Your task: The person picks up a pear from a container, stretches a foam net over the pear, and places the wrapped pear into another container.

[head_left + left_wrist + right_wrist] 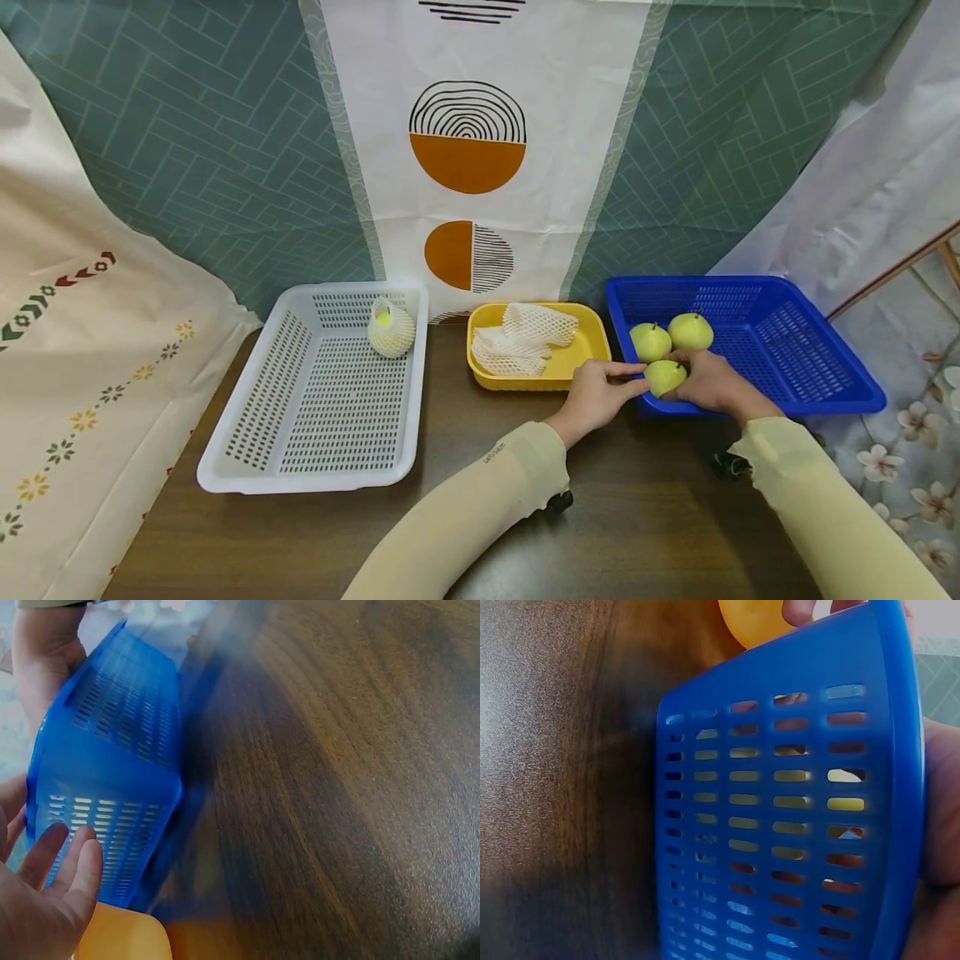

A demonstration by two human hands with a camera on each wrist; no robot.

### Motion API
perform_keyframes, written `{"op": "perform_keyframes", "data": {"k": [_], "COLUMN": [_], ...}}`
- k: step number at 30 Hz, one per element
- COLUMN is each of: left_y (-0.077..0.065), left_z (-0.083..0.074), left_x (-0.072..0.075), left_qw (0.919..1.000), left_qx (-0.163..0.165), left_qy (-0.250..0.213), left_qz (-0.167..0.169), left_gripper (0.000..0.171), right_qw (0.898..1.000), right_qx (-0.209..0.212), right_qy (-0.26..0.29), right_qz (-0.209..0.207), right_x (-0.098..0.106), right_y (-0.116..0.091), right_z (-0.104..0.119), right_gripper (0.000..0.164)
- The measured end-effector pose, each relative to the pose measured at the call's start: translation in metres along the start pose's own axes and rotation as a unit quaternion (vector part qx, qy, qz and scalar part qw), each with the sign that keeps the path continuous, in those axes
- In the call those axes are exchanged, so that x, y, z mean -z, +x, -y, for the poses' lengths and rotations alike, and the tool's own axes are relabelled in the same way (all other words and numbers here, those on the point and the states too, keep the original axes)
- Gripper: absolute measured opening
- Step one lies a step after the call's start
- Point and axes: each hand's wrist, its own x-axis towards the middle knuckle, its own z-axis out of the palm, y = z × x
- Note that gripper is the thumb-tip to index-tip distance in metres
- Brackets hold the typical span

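In the head view, a blue basket (817, 358) on the right holds three yellow-green pears. My right hand (708, 382) reaches over its front rim and holds the nearest pear (664, 377) in the front left corner. Behind that one sit a left pear (649, 342) and a right pear (690, 331). My left hand (598, 393) is at the basket's left rim, its fingertips right beside the nearest pear. The left wrist view shows the left fingers (79, 874) loosely extended along the outside of the slotted wall. In the right wrist view, that wall hides most of my right hand.
A yellow tray (517, 383) with white foam nets (517, 337) stands just left of the blue basket. Farther left is a white basket (315, 467), with a net-wrapped pear (392, 329) in its back right corner. All stand on a brown wooden table (600, 533) against hanging cloths.
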Motion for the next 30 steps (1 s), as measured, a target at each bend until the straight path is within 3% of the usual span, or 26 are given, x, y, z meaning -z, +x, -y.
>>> {"op": "perform_keyframes", "data": {"k": [11, 23, 30], "left_y": [0.0, -0.001, 0.0], "left_z": [0.001, 0.001, 0.0], "left_x": [0.002, 0.003, 0.003], "left_qw": [1.0, 0.9999, 0.9996], "left_qx": [-0.003, 0.01, -0.001], "left_qy": [0.002, 0.004, 0.017], "left_qz": [0.003, 0.008, 0.021], "left_gripper": [0.03, 0.03, 0.027], "right_qw": [0.998, 0.987, 0.981], "right_qx": [-0.005, 0.016, 0.008], "right_qy": [0.007, 0.05, 0.075], "right_qz": [-0.058, -0.153, -0.181], "right_x": [0.01, 0.019, 0.023], "right_y": [-0.014, -0.028, -0.034], "right_z": [0.002, -0.003, 0.008], "right_gripper": [0.095, 0.09, 0.096]}}
